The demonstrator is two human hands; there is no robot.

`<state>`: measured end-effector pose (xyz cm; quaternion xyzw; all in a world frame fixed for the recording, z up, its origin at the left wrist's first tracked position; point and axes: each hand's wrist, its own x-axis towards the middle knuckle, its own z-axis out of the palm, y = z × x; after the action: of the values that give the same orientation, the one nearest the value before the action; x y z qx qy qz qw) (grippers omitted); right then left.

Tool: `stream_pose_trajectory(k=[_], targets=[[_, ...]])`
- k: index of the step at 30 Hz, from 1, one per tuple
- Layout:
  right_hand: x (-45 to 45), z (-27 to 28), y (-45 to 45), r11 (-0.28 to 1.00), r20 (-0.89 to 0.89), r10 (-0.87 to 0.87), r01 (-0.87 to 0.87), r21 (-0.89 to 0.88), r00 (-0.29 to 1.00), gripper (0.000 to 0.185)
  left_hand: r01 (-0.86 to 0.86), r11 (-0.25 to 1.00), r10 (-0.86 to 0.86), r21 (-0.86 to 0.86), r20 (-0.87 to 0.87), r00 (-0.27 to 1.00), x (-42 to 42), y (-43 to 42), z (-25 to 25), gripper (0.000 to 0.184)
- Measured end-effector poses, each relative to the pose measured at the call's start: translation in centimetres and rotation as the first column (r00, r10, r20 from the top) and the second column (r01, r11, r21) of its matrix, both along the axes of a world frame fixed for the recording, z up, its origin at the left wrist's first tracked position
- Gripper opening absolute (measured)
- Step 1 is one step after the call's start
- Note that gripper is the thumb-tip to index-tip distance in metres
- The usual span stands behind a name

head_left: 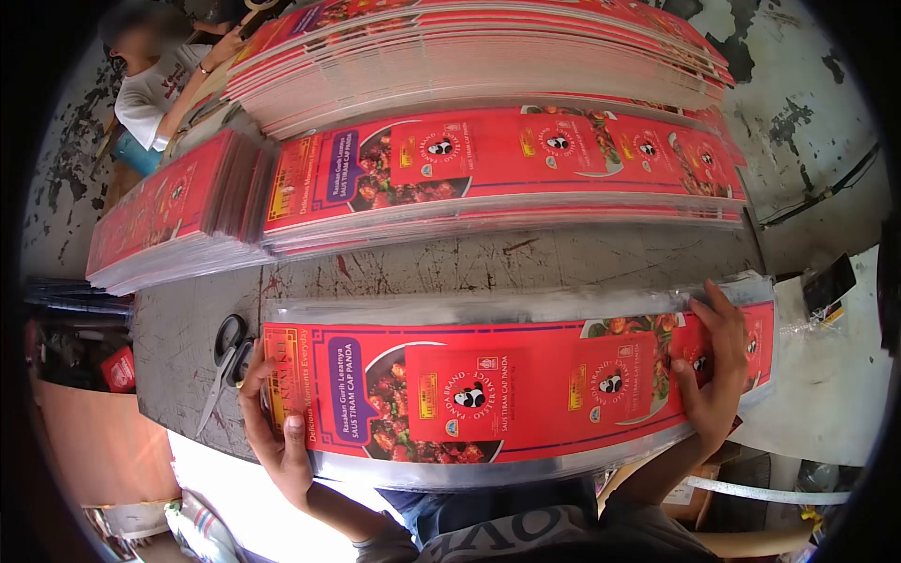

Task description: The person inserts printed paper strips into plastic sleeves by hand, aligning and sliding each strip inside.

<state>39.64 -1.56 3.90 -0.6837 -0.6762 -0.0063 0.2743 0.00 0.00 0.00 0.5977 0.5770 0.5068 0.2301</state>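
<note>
A long red printed strip (544, 394), showing panda logos and dishes of food, lies on clear plastic at the near edge of the table. It appears to top a thin stack. My left hand (278, 441) rests at its left end, thumb and fingers apart on the end border. Over the right part, my right hand (715, 380) lies with its fingers spread toward the far edge and its thumb on the print. The undersides of both hands are hidden. Black-handled scissors (225, 355) lie just left of the strip, close to my left fingers.
Behind the strip stands a stack of matching red strips (507, 169), with a taller stack (488, 75) beyond. A further stack (169, 211) sits at left. The scratched grey table (422, 267) shows between. A person (150, 89) stands at the far left.
</note>
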Motion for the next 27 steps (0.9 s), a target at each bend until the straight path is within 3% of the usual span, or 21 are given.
stream_pose_trajectory(k=[12,27], targets=[[0.5,0.1,0.2,1.0,0.014,0.005,-0.005,-0.001,1.0,0.058,0.029,1.0,-0.028,0.0,0.109,0.994,0.4,0.0,0.0,0.053],[0.5,0.1,0.0,1.0,0.033,0.005,-0.004,-0.015,0.999,0.056,0.043,0.999,-0.043,0.002,0.057,0.997,0.1,-0.1,0.3,0.05]])
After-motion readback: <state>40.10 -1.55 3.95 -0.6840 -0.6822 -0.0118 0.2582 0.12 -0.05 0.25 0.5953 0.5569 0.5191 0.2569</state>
